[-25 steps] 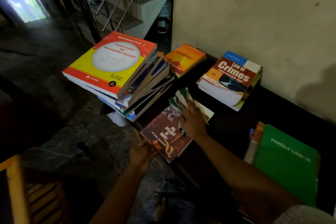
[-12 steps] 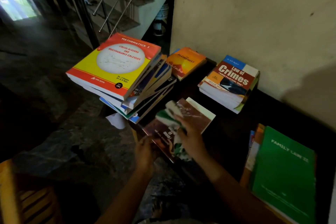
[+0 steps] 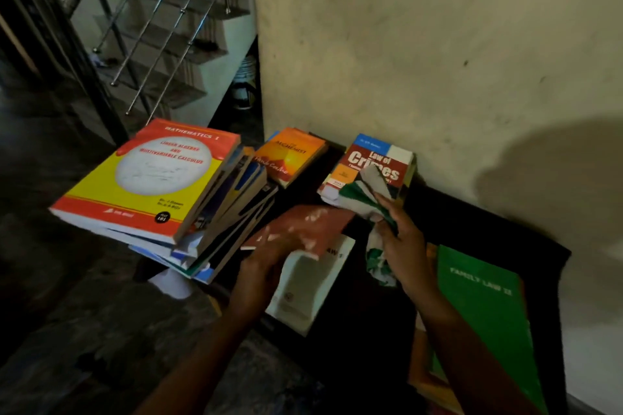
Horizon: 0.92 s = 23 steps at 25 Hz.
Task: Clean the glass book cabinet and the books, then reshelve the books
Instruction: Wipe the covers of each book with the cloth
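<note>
Green book (image 3: pixel 485 313), titled "Family Law II": flat at the near right end of the dark table (image 3: pixel 472 229), on top of other books whose orange edges show at its left.
White book (image 3: pixel 303 290): flat at the table's near left edge, partly covered.
Left hand (image 3: pixel 259 266): fingers curled round the near edge of a red-brown book (image 3: pixel 303 227), held tilted just above the white book; blurred.
Right hand (image 3: pixel 404 246): clenched on a bunched green-and-white cloth (image 3: pixel 365 209); the cloth's upper end overlaps the cover of the Law of Crimes book (image 3: pixel 360 158); whether they touch cannot be told.
Leaning stack (image 3: pixel 229 212): at the left edge and overhanging it, topped by a yellow-and-red mathematics book (image 3: pixel 151 178).
Law of Crimes book: tops a small pile at the far edge, against the wall (image 3: pixel 421 44).
Orange book (image 3: pixel 290 155): flat at the far left corner.
Stair railing (image 3: pixel 151 34): beyond the table, far left
</note>
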{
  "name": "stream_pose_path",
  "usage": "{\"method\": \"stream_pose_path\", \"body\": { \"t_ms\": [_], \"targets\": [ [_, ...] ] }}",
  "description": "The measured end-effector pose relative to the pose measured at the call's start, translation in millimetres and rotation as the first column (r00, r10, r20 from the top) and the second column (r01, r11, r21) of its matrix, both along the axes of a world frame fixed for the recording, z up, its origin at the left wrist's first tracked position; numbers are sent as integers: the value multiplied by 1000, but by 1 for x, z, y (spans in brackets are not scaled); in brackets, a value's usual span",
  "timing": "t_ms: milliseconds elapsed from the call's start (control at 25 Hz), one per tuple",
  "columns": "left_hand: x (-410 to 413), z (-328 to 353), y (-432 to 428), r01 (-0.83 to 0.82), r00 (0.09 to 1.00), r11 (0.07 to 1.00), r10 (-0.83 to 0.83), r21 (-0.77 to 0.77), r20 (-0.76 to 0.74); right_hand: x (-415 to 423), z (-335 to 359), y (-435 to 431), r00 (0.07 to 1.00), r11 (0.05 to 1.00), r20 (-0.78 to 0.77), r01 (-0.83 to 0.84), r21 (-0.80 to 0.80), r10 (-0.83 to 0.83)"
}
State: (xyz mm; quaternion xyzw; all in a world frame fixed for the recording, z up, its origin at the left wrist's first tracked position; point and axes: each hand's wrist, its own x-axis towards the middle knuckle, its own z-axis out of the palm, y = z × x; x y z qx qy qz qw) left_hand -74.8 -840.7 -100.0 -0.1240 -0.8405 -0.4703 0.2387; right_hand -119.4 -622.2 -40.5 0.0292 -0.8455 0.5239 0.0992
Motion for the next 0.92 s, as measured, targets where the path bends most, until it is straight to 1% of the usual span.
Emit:
{"method": "stream_pose_path", "body": {
  "t_ms": [80, 120, 160, 200, 240, 280, 320, 360, 400, 440, 480, 520, 600, 640, 720, 800, 920],
  "targets": [
    [10, -32, -7, 73, 996, 968, -82, -240, -27, 4, -13, 1, 1000, 1000, 17, -17, 17, 17],
    [17, -52, -11, 100, 993, 945, -115, -312, -31, 5, -21, -2, 998, 999, 30, -48, 25, 47],
    [23, -69, -15, 99, 993, 934, -116, -344, -31, 2, -29, -6, 996, 996, 42, -83, 41, 82],
    [28, -79, -18, 75, 997, 944, -80, -321, -4, -5, -37, -12, 991, 990, 49, -125, 71, 121],
    [33, -86, -22, 11, 999, 962, -2, -274, 36, -15, -44, -20, 987, 980, 48, -161, 120, 156],
    [37, -85, -21, -78, 988, 981, 100, -179, 117, -27, -49, -27, 983, 964, 24, -185, 190, 184],
    [38, -82, -19, -214, 943, 976, 214, -29, 255, -42, -57, -34, 977, 941, 1, -207, 268, 214],
    [34, -72, -14, -359, 866, 921, 269, 150, 421, -58, -64, -41, 968, 913, -23, -228, 338, 250],
    [25, -68, -15, -462, 789, 846, 256, 264, 559, -72, -74, -49, 960, 883, -22, -246, 399, 278],
    [17, -63, -18, -532, 708, 785, 207, 318, 675, -82, -86, -56, 955, 846, 4, -265, 462, 297],
    [9, -62, -24, -576, 637, 759, 185, 303, 749, -86, -98, -64, 956, 809, 38, -266, 524, 290],
    [6, -63, -30, -595, 594, 754, 179, 278, 784, -85, -109, -70, 964, 779, 55, -245, 577, 262],
    [2, -65, -41, -638, 528, 732, 189, 240, 828, -67, -122, -85, 976, 751, 42, -193, 631, 215],
    [3, -64, -43, -665, 501, 705, 176, 247, 847, -53, -126, -92, 970, 741, 35, -206, 639, 240],
    [4, -58, -43, -694, 481, 655, 115, 298, 869, -19, -128, -106, 948, 734, 17, -258, 629, 318],
    [4, -51, -40, -719, 489, 585, 43, 375, 871, 13, -130, -117, 919, 728, 54, -343, 594, 390],
    [11, -39, -35, -721, 561, 453, -61, 524, 825, 45, -128, -123, 875, 713, 61, -431, 553, 481]
  ]
}}
